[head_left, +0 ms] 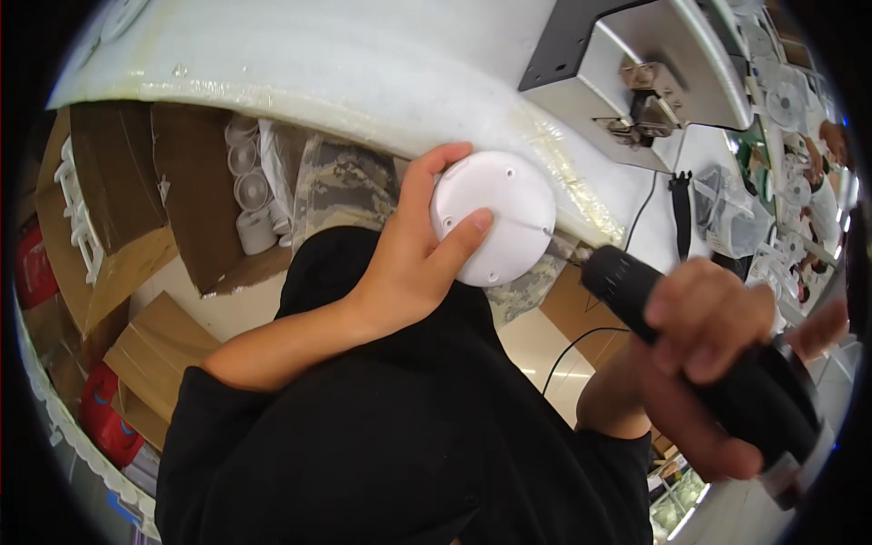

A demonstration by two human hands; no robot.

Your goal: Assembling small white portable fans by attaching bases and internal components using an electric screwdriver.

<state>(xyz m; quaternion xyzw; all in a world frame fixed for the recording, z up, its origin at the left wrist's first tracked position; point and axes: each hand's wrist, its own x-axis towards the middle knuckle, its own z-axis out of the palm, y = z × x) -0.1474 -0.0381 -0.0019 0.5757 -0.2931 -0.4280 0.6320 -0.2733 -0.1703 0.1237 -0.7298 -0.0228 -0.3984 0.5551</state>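
A white round plastic housing (509, 195) with several screw holes around its face is gripped in my left hand (422, 245). The thumb presses on its face while the fingers wrap behind its upper left edge. My right hand (708, 327), somewhat blurred, is closed around a black electric screwdriver (627, 282). Its thin bit points left and reaches the hole at the housing's right edge; whether a screw sits there is too small to tell. The housing is held up at the near edge of the white worktable (363, 54), above my lap.
On the table at upper right stands a grey metal device (627, 82) with a tilted plate. Clear plastic bags (727, 209) lie to its right. An open cardboard box (195, 182) with white round parts (254, 232) sits at left. A black cable (563, 354) hangs below the screwdriver.
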